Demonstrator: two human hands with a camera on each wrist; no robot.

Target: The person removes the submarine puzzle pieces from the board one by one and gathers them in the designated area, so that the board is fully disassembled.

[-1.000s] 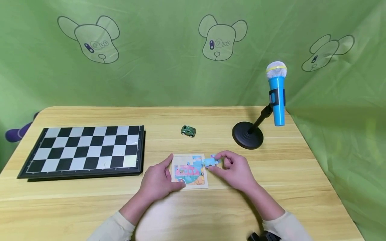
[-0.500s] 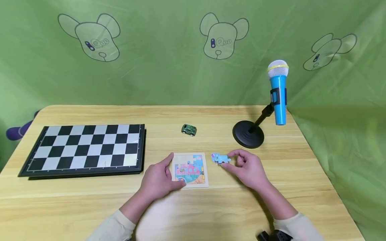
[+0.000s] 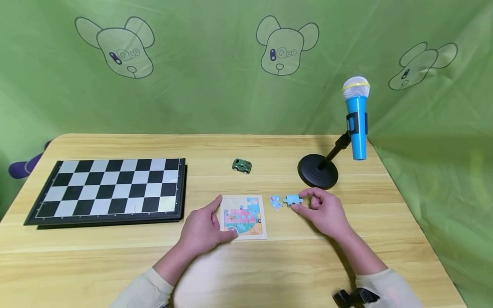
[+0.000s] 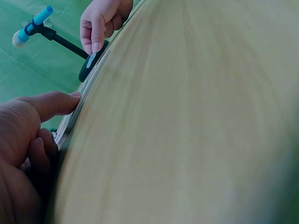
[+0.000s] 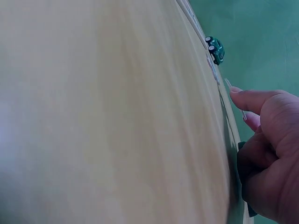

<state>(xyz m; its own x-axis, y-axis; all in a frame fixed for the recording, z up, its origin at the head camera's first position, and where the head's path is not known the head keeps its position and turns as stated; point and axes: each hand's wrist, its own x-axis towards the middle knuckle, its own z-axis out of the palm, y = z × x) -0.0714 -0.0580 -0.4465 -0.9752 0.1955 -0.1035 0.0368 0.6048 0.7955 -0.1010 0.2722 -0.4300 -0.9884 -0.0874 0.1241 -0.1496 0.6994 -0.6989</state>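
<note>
My left hand (image 3: 203, 229) holds the left side of a small square jigsaw puzzle (image 3: 250, 234), its thumb over the lower edge and its forefinger at the upper left corner. Pink and blue pieces fill much of the frame; the upper left part shows bare board. My right hand (image 3: 325, 211) pinches a light blue puzzle piece (image 3: 292, 199) between thumb and forefinger, right of the puzzle. Between that piece and the frame lies another blue piece (image 3: 276, 202) with a pink-purple mark. In the right wrist view, the pinched piece is seen edge-on at the fingertips.
A green toy car (image 3: 242, 165) stands behind the puzzle. At the left lies a black-and-white chessboard (image 3: 111, 188). A blue toy microphone (image 3: 357, 124) on a round black stand base (image 3: 317, 171) rises behind my right hand. A green curtain (image 3: 215, 85) hangs behind the table.
My right hand has moved right, away from the puzzle, with the blue pieces. The marked piece now lies apart from the pinched one. My left hand stays at the puzzle.
</note>
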